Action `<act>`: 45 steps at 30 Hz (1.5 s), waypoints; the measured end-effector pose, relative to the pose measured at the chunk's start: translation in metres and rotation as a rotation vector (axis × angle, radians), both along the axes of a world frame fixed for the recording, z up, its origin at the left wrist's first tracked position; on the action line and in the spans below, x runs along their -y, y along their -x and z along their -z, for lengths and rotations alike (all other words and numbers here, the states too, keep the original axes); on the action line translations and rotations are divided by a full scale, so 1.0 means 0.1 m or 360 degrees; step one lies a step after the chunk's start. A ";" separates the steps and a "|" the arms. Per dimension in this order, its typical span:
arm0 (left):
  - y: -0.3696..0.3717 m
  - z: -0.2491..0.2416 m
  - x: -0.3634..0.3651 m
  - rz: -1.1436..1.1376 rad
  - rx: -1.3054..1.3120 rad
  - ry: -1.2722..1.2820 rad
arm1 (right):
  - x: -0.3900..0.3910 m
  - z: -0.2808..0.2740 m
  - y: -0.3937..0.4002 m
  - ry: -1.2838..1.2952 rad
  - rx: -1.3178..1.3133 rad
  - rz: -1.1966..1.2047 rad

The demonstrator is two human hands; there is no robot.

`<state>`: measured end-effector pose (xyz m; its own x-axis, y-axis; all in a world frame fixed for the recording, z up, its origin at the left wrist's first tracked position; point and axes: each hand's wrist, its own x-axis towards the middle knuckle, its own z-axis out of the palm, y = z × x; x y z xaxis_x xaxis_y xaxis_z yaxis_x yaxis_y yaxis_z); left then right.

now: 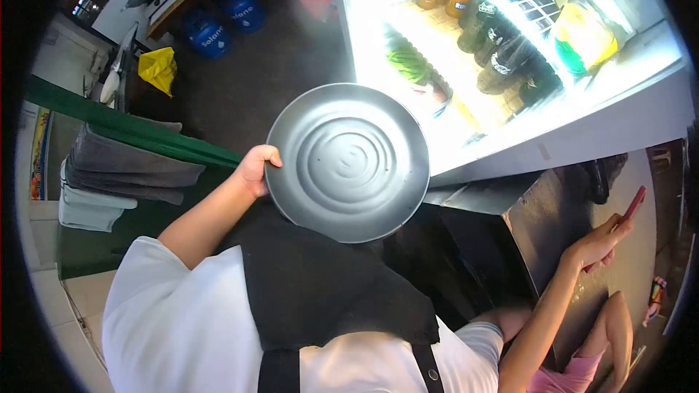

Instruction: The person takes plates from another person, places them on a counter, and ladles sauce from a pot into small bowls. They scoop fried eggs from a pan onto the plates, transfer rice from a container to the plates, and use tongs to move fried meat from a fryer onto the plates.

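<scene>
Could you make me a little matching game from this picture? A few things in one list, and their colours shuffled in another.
Things:
1. plate
2. gas tanks
3. bag
4. phone

Colours:
A. yellow
B. red
C. grey
D. blue

Pairs: 1-C, 2-D, 3-A, 4-B.

The plate is held at its rim by a hand; the phone is in another person's hand.

The right hand is out of sight. Bottles (502, 43) at one o'clock blur in glare, labels unreadable. The plate (348, 162) hides the left hand's (256, 169) fingers.
</scene>
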<state>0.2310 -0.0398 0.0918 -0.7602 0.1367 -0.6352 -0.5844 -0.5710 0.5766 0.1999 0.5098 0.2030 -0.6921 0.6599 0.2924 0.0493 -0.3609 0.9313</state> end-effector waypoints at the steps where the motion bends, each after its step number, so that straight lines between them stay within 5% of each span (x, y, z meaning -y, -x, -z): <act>1: -0.01 0.01 0.00 0.0010 0.0008 -0.0004 | 0.16 -0.10 0.01 -0.0028 0.0218 0.0221; 4: -0.02 0.02 0.01 0.0050 0.0002 0.0034 | -0.28 0.08 0.02 -0.0295 0.0500 0.0098; 7: 0.02 0.07 0.02 0.0089 0.0044 -0.0064 | -0.19 0.09 -0.01 -0.0234 0.0247 -0.0096; 29: 0.09 0.06 0.05 0.0111 0.0035 -0.0147 | -0.28 0.21 0.00 -0.0173 0.0118 0.0044; 37: 0.20 0.05 0.15 -0.0095 0.0004 -0.0178 | -0.43 0.24 -0.02 -0.0430 -0.0193 -0.0540; 39: 0.34 0.10 0.26 -0.0120 -0.0021 -0.0202 | -0.47 0.31 -0.03 -0.0427 -0.0043 -0.0212; 45: 1.10 0.64 1.09 -0.0141 -0.0096 -0.0265 | -0.49 0.28 -0.02 -0.0415 0.0118 -0.0145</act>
